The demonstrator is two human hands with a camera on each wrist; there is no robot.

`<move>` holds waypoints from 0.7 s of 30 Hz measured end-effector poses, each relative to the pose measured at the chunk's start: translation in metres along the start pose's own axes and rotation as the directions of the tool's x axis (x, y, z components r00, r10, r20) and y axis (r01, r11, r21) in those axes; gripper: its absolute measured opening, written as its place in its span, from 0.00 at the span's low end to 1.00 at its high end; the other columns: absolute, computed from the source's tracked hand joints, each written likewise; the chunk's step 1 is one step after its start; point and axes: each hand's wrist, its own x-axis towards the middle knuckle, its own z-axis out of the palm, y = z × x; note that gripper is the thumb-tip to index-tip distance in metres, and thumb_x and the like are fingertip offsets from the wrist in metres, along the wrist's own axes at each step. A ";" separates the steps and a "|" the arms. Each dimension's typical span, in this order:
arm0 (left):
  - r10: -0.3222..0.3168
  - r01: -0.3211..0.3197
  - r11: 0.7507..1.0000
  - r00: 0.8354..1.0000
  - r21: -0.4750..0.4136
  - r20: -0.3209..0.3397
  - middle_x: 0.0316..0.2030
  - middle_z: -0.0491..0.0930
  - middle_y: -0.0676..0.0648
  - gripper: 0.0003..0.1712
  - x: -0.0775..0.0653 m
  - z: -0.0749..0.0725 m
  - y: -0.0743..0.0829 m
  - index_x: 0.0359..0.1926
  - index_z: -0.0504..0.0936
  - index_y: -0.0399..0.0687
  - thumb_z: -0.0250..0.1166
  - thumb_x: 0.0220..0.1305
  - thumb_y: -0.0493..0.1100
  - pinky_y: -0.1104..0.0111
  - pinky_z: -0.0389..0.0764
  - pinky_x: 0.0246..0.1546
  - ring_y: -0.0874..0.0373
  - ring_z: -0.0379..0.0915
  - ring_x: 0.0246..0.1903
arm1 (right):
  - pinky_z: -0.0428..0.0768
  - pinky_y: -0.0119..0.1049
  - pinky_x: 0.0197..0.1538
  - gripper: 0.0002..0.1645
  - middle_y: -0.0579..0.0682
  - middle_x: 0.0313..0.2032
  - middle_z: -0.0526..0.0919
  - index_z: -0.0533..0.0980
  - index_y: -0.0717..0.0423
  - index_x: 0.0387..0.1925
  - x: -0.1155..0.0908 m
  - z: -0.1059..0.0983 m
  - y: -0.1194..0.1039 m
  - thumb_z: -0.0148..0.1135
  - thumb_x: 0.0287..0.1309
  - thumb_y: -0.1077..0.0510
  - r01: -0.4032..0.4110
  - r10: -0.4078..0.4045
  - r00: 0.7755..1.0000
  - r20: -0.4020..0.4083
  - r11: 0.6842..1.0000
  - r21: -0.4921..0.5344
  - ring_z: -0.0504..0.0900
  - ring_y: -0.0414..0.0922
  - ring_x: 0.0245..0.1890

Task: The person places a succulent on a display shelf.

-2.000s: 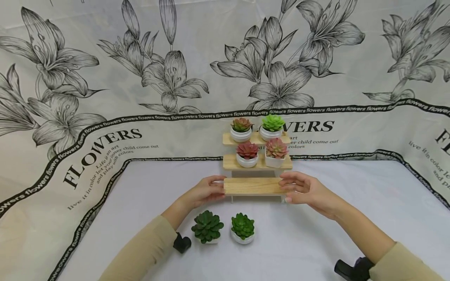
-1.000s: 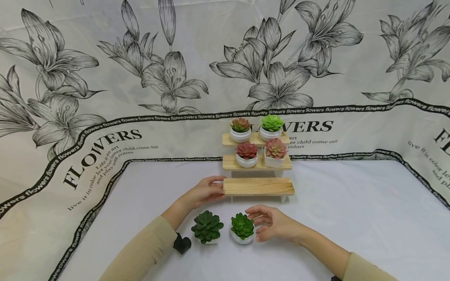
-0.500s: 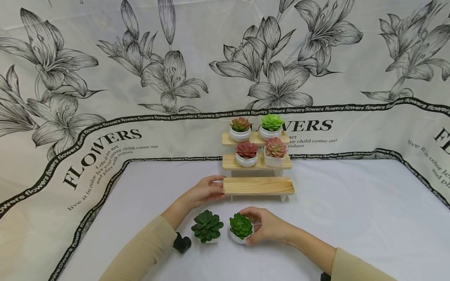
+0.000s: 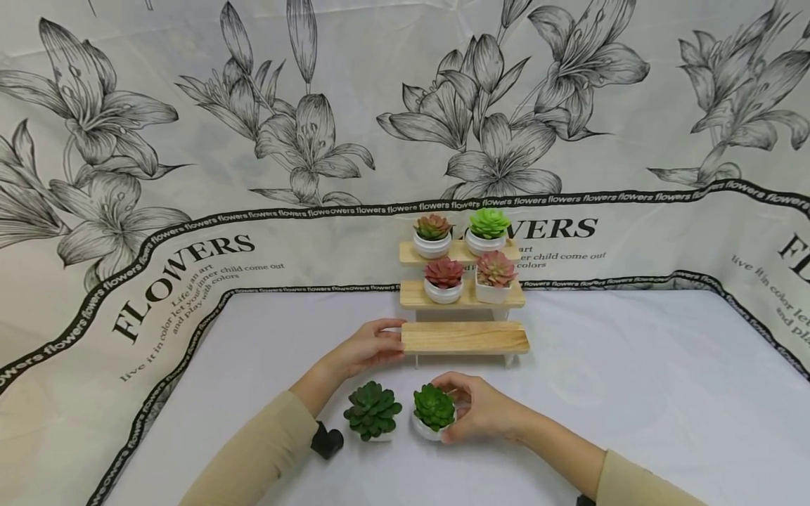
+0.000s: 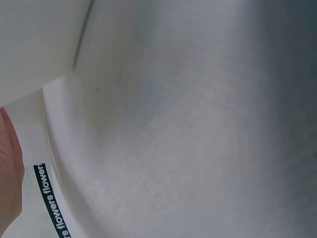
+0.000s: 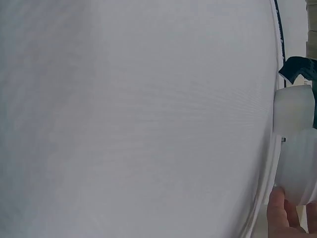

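Note:
My right hand [image 4: 484, 411] grips a green succulent [image 4: 434, 406] in a round white pot [image 4: 425, 429], thumb at the near side and fingers behind. In the right wrist view its fingertips [image 6: 278, 208] are at the pot [image 6: 296, 171]. A darker green succulent [image 4: 372, 410] in a white pot stands just left of it. Beyond them is a three-tier wooden shelf stand [image 4: 465, 338] with a bare lowest board. My left hand [image 4: 367, 348] touches the left end of that board with its fingertips. In the left wrist view, part of this hand [image 5: 10, 173] shows beside a white panel.
The middle tier bears a dark red succulent [image 4: 444, 273] and a pink one [image 4: 496, 268]. On the top tier sit a reddish-brown succulent [image 4: 433, 227] and a bright green one [image 4: 489, 223]. A flower-printed cloth [image 4: 316, 239] hangs behind the white tabletop [image 4: 633, 379].
My right hand has left the lowest board's right end, come down toward me and taken hold of the green succulent's pot. The left hand has stayed at the board's left end.

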 end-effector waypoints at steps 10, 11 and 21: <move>-0.002 0.002 1.000 1.000 0.000 0.003 0.55 0.70 0.33 0.33 0.002 -0.001 -0.002 0.66 0.61 0.37 0.56 0.60 0.27 0.69 0.82 0.42 0.57 0.76 0.38 | 0.68 0.52 0.61 0.42 0.54 0.51 0.72 0.66 0.61 0.59 -0.001 -0.014 -0.019 0.73 0.40 0.64 -0.024 0.024 0.996 -0.089 1.000 0.005 0.71 0.49 0.50; -0.002 0.002 1.000 1.000 0.002 0.007 0.55 0.70 0.33 0.33 0.002 -0.001 -0.002 0.67 0.60 0.37 0.56 0.61 0.27 0.70 0.82 0.42 0.57 0.76 0.38 | 0.67 0.53 0.62 0.42 0.55 0.52 0.72 0.65 0.61 0.60 -0.001 -0.015 -0.022 0.73 0.40 0.63 -0.033 0.032 0.994 -0.104 0.999 -0.001 0.70 0.50 0.51; -0.003 0.003 1.000 1.000 -0.003 0.019 0.54 0.70 0.34 0.33 0.000 -0.001 -0.001 0.67 0.60 0.36 0.56 0.61 0.27 0.70 0.82 0.42 0.58 0.76 0.37 | 0.70 0.49 0.59 0.44 0.58 0.56 0.69 0.64 0.62 0.61 0.007 -0.034 -0.046 0.72 0.40 0.63 -0.051 0.052 0.980 -0.190 0.999 0.008 0.66 0.57 0.57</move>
